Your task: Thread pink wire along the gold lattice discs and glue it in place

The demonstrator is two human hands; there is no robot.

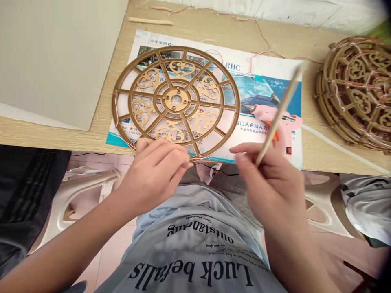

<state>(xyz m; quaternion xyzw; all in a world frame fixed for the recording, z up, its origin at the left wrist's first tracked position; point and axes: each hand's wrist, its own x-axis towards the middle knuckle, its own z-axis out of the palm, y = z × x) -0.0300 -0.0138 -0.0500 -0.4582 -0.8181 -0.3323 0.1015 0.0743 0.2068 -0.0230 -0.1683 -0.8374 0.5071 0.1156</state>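
A round golden openwork frame (176, 100) lies on a printed sheet (244, 81) on the table. My left hand (161, 167) is closed at the frame's near edge, where a thin red and white wire (203, 158) runs along the rim. What its fingertips pinch is hidden, rim or wire. In my right hand (269, 175) a thin wooden stick (279, 114) is held between thumb and fingers, its far end pointing up and away, slightly blurred. Beyond that hand a pink glue gun (275, 116) with an orange trigger rests on the sheet.
Several similar round frames (357, 93) with wires are stacked at the right. A large pale panel (58, 53) covers the left of the table (105, 97). Another thin stick (150, 20) and loose wire lie at the back. White plastic chairs (82, 191) stand below the table edge.
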